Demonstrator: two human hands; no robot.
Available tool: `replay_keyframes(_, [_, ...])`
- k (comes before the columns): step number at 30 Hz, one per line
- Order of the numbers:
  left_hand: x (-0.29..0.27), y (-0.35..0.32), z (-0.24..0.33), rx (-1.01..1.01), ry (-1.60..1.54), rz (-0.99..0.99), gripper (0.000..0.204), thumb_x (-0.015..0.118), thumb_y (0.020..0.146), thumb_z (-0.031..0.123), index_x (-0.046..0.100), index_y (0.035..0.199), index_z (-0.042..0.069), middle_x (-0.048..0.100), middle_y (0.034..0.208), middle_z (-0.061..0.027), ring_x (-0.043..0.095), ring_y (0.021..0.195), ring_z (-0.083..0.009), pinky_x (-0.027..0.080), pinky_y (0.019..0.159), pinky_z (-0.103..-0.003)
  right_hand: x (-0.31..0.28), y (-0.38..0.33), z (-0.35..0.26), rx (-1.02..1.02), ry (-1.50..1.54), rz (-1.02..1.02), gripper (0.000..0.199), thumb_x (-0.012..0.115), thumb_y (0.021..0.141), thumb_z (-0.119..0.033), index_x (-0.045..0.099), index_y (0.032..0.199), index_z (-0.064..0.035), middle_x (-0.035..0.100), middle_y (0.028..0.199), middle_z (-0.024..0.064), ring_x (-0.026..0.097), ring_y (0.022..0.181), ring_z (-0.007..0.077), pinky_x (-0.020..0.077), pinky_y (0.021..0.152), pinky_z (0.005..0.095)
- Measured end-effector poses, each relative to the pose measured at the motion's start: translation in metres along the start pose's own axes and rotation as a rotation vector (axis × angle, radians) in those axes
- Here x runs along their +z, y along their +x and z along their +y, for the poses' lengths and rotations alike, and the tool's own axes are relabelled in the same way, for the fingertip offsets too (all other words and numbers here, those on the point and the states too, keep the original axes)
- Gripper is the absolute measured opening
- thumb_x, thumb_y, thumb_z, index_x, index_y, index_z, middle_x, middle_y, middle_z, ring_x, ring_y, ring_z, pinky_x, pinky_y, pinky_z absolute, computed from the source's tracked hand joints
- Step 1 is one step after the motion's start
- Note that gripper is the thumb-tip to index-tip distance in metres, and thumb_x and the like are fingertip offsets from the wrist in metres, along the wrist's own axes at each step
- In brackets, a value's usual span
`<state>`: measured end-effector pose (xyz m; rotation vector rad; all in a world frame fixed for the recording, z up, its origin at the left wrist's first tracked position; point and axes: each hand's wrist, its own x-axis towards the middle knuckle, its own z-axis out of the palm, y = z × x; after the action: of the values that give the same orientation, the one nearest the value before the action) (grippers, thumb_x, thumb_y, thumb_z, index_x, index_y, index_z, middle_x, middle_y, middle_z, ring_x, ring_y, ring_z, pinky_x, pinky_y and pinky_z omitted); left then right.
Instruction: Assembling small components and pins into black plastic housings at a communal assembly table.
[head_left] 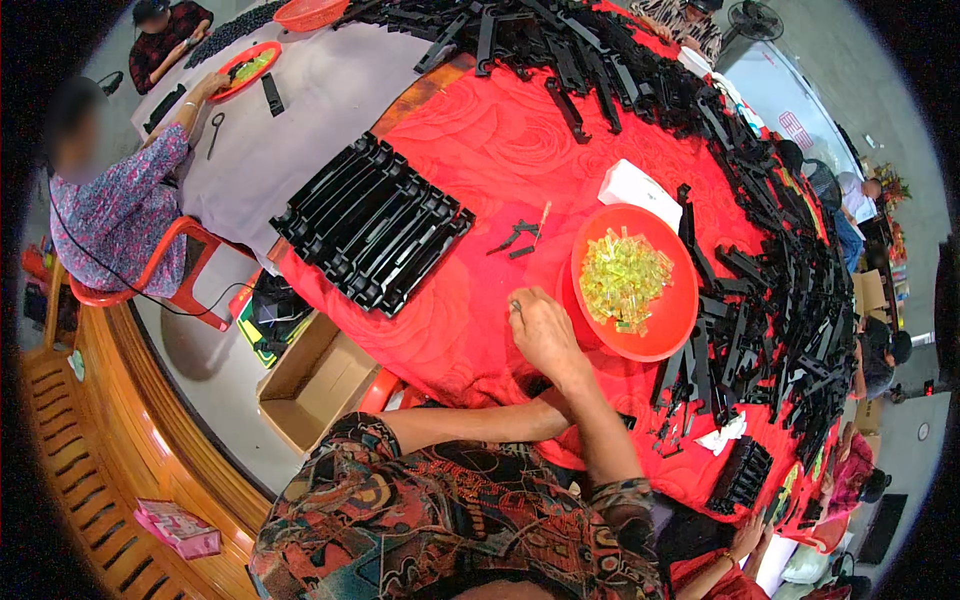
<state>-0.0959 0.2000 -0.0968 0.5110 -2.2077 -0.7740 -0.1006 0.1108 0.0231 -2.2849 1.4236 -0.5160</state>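
My right hand [541, 328] is over the red patterned tablecloth [450, 160], just left of an orange-red bowl [590, 330]. Its fingers are curled together; whatever they hold, if anything, is hidden. Small clear yellow-green pieces [625, 278] fill the bowl. Beyond the hand lie a few small black parts [515, 238] and a thin tool with a pale orange handle [542, 220]. My left forearm [480, 425] crosses under the right one, which hides my left hand and its fingers. To the left, long black plastic pieces [375, 225] lie side by side in a neat block.
Heaped black plastic parts [740, 320] cover the table's right and far sides. A white box [640, 192] stands behind the bowl. Crumpled white tissue [722, 432] lies near right. An open cardboard box [325, 385] sits below the near left edge. Other people sit around the table.
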Motion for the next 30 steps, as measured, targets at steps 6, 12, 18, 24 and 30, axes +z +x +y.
replay_keyframes(6, [-0.077,0.046,0.045,-0.370,0.083,-0.955,0.045,0.052,0.070,0.009,0.053,0.114,0.000,0.051,0.119,-0.0245,0.041,0.118,-0.0411,0.035,0.098,-0.046,0.013,0.063,0.006,-0.018,-0.313,0.027,0.017,0.053,0.081,-0.011,0.051,0.095,-0.0008,0.054,0.089,0.0258,0.060,0.068,0.0436,0.0497,0.056,0.0515])
replay_keyframes(12, [0.005,0.005,0.010,-0.127,-0.105,0.112,0.042,0.053,0.078,0.017,0.054,0.117,0.002,0.053,0.121,-0.0221,0.047,0.113,-0.0413,0.040,0.094,-0.046,0.048,0.085,0.028,-0.127,-0.464,0.020,0.013,0.045,0.085,-0.011,0.053,0.091,-0.0041,0.056,0.091,0.0204,0.063,0.059,0.0337,0.0511,0.050,0.0473])
replay_keyframes(18, [0.001,0.001,0.001,-0.182,-0.102,-0.115,0.039,0.052,0.079,0.015,0.054,0.117,0.004,0.053,0.121,-0.0213,0.047,0.114,-0.0378,0.040,0.094,-0.045,0.032,0.079,0.010,-0.015,-0.105,0.164,0.016,0.059,0.080,-0.020,0.055,0.085,-0.0053,0.057,0.080,0.0190,0.059,0.074,0.0397,0.0481,0.060,0.0502])
replay_keyframes(24, [-0.028,0.019,0.019,-0.378,-0.285,-0.229,0.032,0.052,0.079,0.006,0.054,0.110,0.003,0.057,0.103,-0.0162,0.053,0.102,-0.0249,0.045,0.082,-0.039,-0.010,0.036,0.008,0.004,0.170,0.196,0.015,0.062,0.079,-0.016,0.055,0.082,-0.0023,0.056,0.075,0.0194,0.057,0.073,0.0389,0.0450,0.063,0.0456])
replay_keyframes(30, [-0.008,0.004,-0.002,-0.479,-0.655,-0.079,0.029,0.051,0.075,-0.001,0.053,0.103,-0.001,0.055,0.098,-0.0159,0.054,0.098,-0.0272,0.047,0.077,-0.039,-0.039,-0.050,-0.009,0.113,0.458,0.362,0.014,0.062,0.080,-0.009,0.056,0.090,-0.0010,0.059,0.079,0.0153,0.063,0.078,0.0295,0.0494,0.069,0.0376])
